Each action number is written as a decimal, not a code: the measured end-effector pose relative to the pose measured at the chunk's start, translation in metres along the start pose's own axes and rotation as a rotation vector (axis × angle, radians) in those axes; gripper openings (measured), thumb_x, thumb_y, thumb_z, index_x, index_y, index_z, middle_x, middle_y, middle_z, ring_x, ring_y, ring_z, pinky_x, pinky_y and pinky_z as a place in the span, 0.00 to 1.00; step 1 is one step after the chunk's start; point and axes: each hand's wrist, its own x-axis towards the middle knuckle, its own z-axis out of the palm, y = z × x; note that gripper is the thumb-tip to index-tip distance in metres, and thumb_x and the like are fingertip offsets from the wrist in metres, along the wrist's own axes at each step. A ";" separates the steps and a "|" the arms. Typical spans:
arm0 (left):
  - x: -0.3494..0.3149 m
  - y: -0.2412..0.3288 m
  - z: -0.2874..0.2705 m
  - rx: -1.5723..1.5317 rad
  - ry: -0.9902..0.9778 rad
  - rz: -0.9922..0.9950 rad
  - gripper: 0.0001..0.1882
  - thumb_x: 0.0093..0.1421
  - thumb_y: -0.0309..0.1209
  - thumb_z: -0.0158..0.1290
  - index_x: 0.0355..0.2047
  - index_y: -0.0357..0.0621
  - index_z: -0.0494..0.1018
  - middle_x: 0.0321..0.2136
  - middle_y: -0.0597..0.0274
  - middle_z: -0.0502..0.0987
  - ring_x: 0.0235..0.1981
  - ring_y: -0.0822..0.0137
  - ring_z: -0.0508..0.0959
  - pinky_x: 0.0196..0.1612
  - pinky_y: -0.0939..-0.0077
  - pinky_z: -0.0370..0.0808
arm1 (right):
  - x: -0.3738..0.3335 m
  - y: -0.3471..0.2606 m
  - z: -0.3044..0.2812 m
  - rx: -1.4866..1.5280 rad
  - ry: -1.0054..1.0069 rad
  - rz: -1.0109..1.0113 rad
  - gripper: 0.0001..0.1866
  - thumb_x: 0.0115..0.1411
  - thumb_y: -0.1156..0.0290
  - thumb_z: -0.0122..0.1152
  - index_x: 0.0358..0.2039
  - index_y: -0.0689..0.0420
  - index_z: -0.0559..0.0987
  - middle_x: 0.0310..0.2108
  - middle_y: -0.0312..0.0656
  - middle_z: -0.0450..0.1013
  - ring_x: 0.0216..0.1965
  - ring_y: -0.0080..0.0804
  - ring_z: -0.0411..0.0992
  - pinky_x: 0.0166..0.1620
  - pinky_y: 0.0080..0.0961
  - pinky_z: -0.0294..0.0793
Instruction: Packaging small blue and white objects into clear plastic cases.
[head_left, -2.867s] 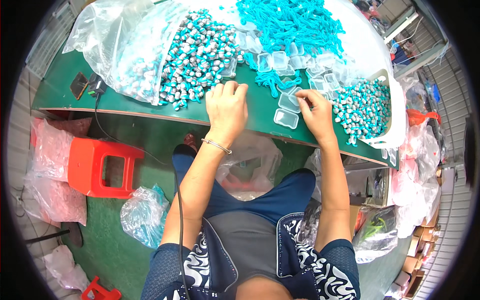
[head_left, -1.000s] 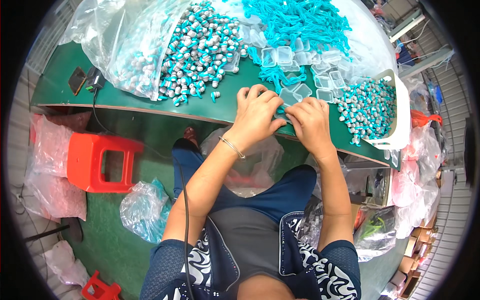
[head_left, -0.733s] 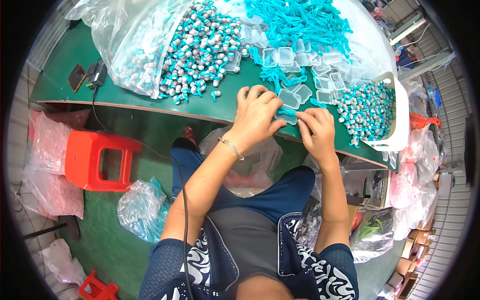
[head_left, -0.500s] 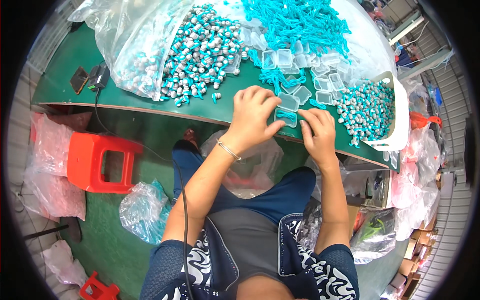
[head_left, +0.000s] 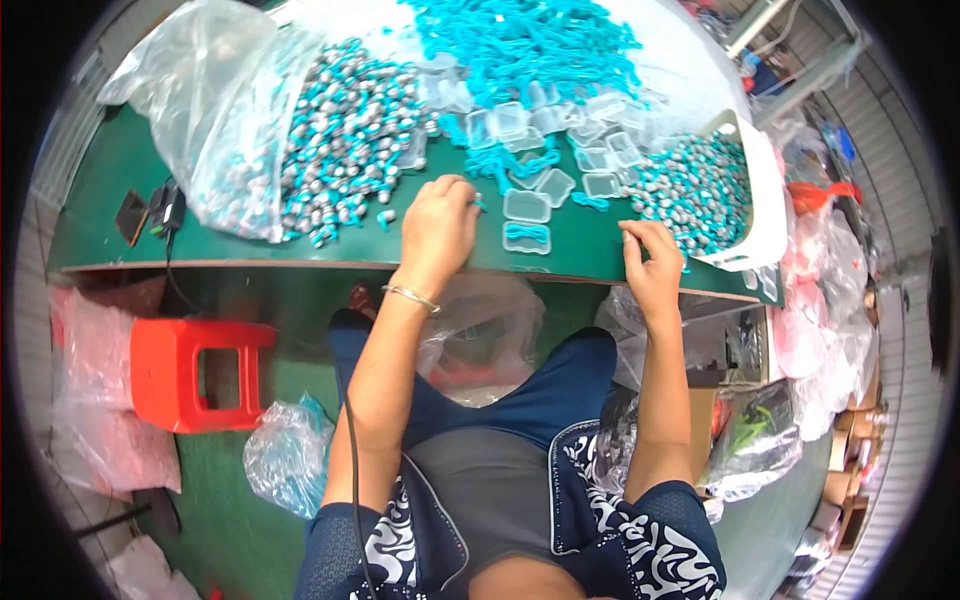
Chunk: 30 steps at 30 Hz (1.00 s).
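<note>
My left hand (head_left: pixel 440 222) is over the green table, its fingers curled and closed. A small teal-and-grey earplug (head_left: pixel 479 203) shows at its fingertips. To its right a small clear plastic box (head_left: pixel 527 244) lies with its lid (head_left: pixel 527 206) laid back and a folded teal cord (head_left: pixel 526 233) inside. My right hand (head_left: pixel 652 258) hangs near the table's front edge, beside the right-hand heap of earplugs (head_left: pixel 690 195). Its thumb and forefinger look slightly apart, with nothing visible between them.
A larger earplug heap (head_left: pixel 350 140) spills from a clear bag (head_left: pixel 190 110) at left. Teal cords (head_left: pixel 530 45) and clear boxes (head_left: pixel 510 122) pile at the back. A white basket (head_left: pixel 768 190) stands at right. A red stool (head_left: pixel 165 375) is below left.
My left hand has drawn left, away from the clear box. My right hand has moved right, toward the nearer earplug heap. The view has shifted, and the box with the cord is now uncovered.
</note>
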 end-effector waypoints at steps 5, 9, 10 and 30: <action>0.005 0.001 -0.002 -0.128 -0.123 -0.094 0.07 0.50 0.24 0.60 0.28 0.39 0.73 0.29 0.54 0.77 0.32 0.51 0.78 0.35 0.58 0.75 | 0.004 0.025 -0.010 -0.314 0.040 0.023 0.07 0.55 0.76 0.63 0.36 0.55 0.82 0.33 0.40 0.77 0.37 0.40 0.75 0.40 0.36 0.70; 0.004 0.002 -0.002 -0.115 -0.092 -0.052 0.07 0.51 0.23 0.61 0.31 0.38 0.75 0.29 0.55 0.76 0.22 0.60 0.77 0.28 0.67 0.73 | 0.014 0.035 -0.003 -0.501 0.034 -0.011 0.07 0.54 0.72 0.64 0.35 0.51 0.82 0.35 0.37 0.76 0.41 0.38 0.73 0.45 0.37 0.66; 0.004 0.005 -0.004 -0.120 -0.092 -0.071 0.08 0.51 0.24 0.61 0.32 0.39 0.76 0.30 0.55 0.76 0.23 0.59 0.77 0.28 0.67 0.74 | 0.019 0.036 -0.001 -0.542 0.025 -0.023 0.07 0.54 0.71 0.65 0.35 0.51 0.83 0.35 0.36 0.76 0.42 0.38 0.73 0.45 0.38 0.65; -0.008 0.004 -0.017 -0.178 -0.146 -0.037 0.09 0.52 0.23 0.64 0.33 0.38 0.76 0.28 0.57 0.78 0.24 0.63 0.78 0.29 0.70 0.75 | 0.023 0.019 0.012 0.047 0.000 -0.031 0.12 0.49 0.81 0.65 0.36 0.57 0.80 0.30 0.41 0.77 0.29 0.36 0.74 0.33 0.28 0.72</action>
